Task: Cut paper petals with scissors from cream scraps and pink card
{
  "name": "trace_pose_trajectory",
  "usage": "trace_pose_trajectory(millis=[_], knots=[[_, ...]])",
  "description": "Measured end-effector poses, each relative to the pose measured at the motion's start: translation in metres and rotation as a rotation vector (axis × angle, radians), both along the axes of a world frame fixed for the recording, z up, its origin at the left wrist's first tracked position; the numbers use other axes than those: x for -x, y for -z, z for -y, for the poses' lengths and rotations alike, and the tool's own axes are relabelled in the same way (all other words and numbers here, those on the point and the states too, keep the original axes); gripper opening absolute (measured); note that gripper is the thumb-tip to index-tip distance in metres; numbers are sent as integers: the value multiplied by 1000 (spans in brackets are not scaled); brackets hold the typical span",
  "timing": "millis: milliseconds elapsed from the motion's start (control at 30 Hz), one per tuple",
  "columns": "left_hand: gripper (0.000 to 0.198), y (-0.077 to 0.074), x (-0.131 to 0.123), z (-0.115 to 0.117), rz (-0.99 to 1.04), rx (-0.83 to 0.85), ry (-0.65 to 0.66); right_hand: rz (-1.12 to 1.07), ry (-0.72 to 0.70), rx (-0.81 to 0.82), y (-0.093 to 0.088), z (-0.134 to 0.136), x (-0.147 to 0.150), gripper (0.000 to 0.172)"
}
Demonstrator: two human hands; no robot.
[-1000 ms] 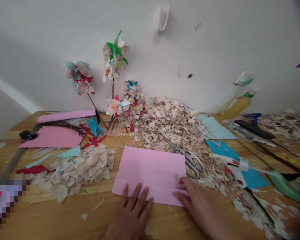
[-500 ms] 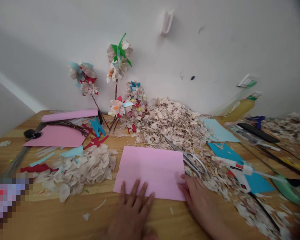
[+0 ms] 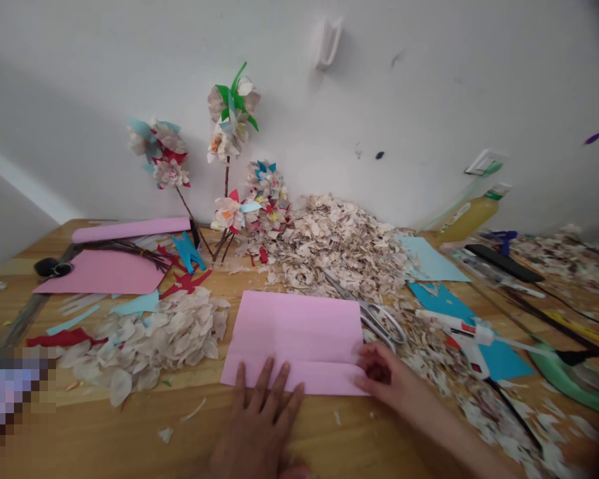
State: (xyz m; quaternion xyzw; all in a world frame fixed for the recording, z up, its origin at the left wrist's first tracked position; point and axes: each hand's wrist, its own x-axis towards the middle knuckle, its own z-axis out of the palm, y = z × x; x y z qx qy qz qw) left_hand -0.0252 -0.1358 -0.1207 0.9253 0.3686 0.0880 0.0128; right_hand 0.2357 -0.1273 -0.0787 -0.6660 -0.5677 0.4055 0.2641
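Observation:
A folded pink paper sheet (image 3: 294, 336) lies flat on the wooden table (image 3: 130, 426) in front of me. My left hand (image 3: 262, 419) rests flat on its near edge with fingers spread. At the sheet's right near corner, my right hand (image 3: 382, 376) has its fingers curled and pinched on the paper's edge. Silver scissors (image 3: 377, 319) lie just beyond my right hand, touching the sheet's right side.
A big heap of pale paper scraps (image 3: 339, 246) sits behind the sheet, a smaller petal pile (image 3: 154, 339) to the left. Paper flowers on sticks (image 3: 229, 166) lean at the wall. A glue gun (image 3: 472, 339), blue paper (image 3: 499, 352), pink sheets (image 3: 104, 273) and a bottle (image 3: 472, 213) lie around.
My right hand slid from lying flat on the sheet's right edge to a pinch at its near right corner. My left hand stayed pressed on the near edge.

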Motion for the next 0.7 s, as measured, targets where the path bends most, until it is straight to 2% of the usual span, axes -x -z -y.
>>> trace_pose_trajectory(millis=[100,267,433,500,600,700], knots=[[79,3,0,0,9,-24,2,29,-31,6,0,-4,5,28],[80,7,0,0,18,-34,-3,-130,-57,97,-9,-8,6,20],[79,3,0,0,7,16,0,-252,-65,187,-10,-9,-4,26],[78,2,0,-1,12,15,2,-278,-59,165,-11,-11,-7,28],[78,2,0,-1,2,0,9,-260,-161,92,-15,-15,-5,25],[78,3,0,-1,0,-27,5,-197,-299,148,-20,-21,2,27]])
